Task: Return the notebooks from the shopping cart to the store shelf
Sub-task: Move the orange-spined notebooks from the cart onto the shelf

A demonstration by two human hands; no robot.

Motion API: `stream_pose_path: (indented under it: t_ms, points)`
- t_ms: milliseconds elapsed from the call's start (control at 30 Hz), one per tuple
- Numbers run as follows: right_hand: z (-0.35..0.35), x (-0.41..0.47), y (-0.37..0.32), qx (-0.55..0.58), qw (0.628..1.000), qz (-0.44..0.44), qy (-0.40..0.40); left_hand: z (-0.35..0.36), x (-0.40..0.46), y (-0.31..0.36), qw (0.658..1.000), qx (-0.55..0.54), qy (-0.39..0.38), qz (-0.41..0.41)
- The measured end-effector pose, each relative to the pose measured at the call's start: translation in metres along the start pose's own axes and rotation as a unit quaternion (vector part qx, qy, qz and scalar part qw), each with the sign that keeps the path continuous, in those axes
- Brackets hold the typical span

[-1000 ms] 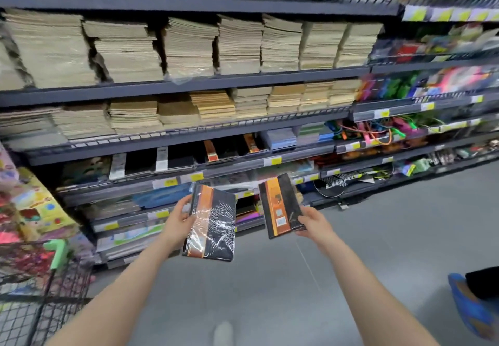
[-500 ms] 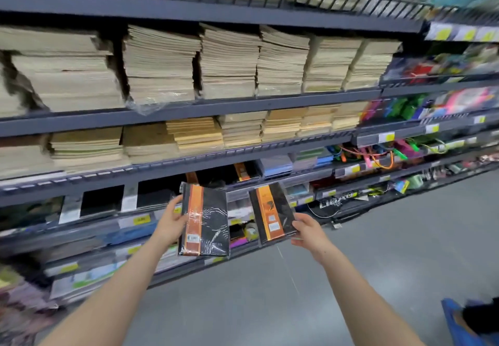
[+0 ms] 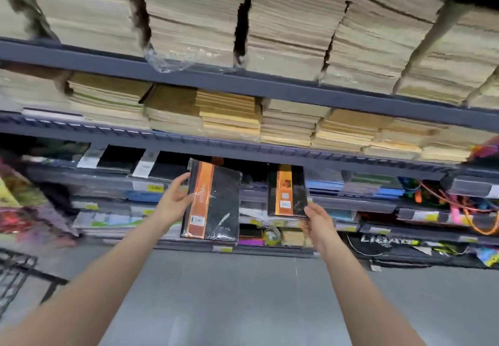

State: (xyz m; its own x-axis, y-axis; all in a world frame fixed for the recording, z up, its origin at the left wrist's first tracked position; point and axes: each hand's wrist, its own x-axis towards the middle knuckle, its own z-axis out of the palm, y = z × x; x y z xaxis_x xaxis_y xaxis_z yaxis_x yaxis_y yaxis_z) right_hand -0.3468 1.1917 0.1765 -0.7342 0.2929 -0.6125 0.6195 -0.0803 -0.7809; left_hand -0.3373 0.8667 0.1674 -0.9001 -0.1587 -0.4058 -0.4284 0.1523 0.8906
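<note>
My left hand point(image 3: 175, 199) grips the left edge of a large black notebook point(image 3: 216, 202) with an orange spine band, wrapped in plastic and held upright. My right hand point(image 3: 317, 224) pinches the lower right corner of a smaller black and orange notebook point(image 3: 287, 190), also upright. Both notebooks are raised in front of the dark shelf point(image 3: 243, 152) where black notebooks point(image 3: 164, 164) lie flat. A corner of the black wire shopping cart point(image 3: 13, 272) shows at the lower left.
Tall stacks of beige paper pads point(image 3: 194, 21) fill the upper shelves. Lower shelves hold coloured stationery, with cords and toys point(image 3: 459, 210) to the right. Colourful packs point(image 3: 16, 194) hang at the left. Grey floor point(image 3: 243, 291) lies below my arms.
Both hands have carried their notebooks up and forward toward the shelf of black notebooks. My view has come closer to the shelving, and the cart has slid to the lower left edge.
</note>
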Motion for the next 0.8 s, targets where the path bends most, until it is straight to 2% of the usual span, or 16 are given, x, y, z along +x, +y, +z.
stream_pose_path:
  t_ms: [233,400,567,800]
  points:
    - [0.032,0.090,-0.012,0.010,0.999,-0.044,-0.027,0.023,0.012,-0.015,0.996,-0.046,0.074,0.025]
    - [0.049,0.124,-0.017,-0.014,0.998,-0.064,-0.004,0.031,0.017,-0.021,0.996,-0.033,0.077,0.023]
    - [0.051,0.131,-0.011,-0.071,0.990,-0.116,0.022,0.037,0.017,-0.026,0.995,-0.052,0.087,0.002]
    - [0.043,0.100,-0.001,-0.146,0.972,-0.184,-0.007,0.042,0.009,-0.018,0.995,-0.068,0.071,-0.001]
